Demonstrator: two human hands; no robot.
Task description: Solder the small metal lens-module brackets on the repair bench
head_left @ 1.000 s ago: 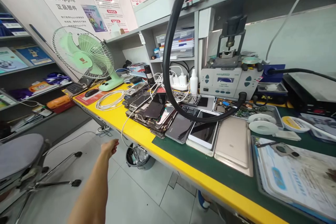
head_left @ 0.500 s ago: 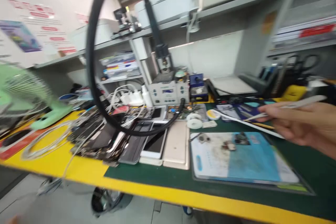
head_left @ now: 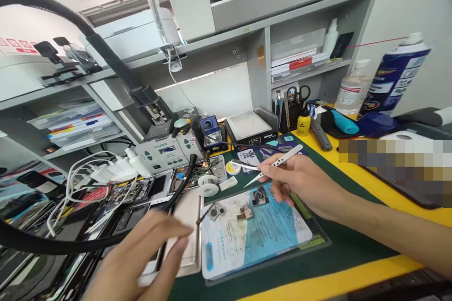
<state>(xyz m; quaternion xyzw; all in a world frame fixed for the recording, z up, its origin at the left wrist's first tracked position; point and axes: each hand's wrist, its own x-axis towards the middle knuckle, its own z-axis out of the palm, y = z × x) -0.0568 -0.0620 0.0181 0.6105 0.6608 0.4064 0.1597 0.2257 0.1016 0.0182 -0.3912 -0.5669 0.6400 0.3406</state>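
Note:
My right hand point(head_left: 300, 178) pinches white tweezers point(head_left: 286, 156), their points down and to the left above a white-and-blue sheet point(head_left: 282, 235). Just behind those fingers is a thin white strip point(head_left: 247, 165); whether they touch it I cannot tell. Small parts lie on the sheet: a dark square one with a round centre point(head_left: 259, 196), a brownish metal one point(head_left: 244, 213) and a piece with round discs point(head_left: 216, 211). My left hand point(head_left: 141, 254) hovers, slightly blurred, over the phones at the sheet's left, thumb and fingers apart and nothing between them.
A thick black hose point(head_left: 52, 247) loops across the left, joined to a grey control station point(head_left: 167, 153). White cables point(head_left: 76, 169) and several phones crowd that side. A solder spool point(head_left: 208, 186) stands behind the sheet. At the right are a yellow bottle point(head_left: 303, 124) and a spray can point(head_left: 393, 77).
The view has swung right and the sheet looks nearer the middle. My left hand has come in from below. My right hand, still holding the tweezers, is now close above the sheet.

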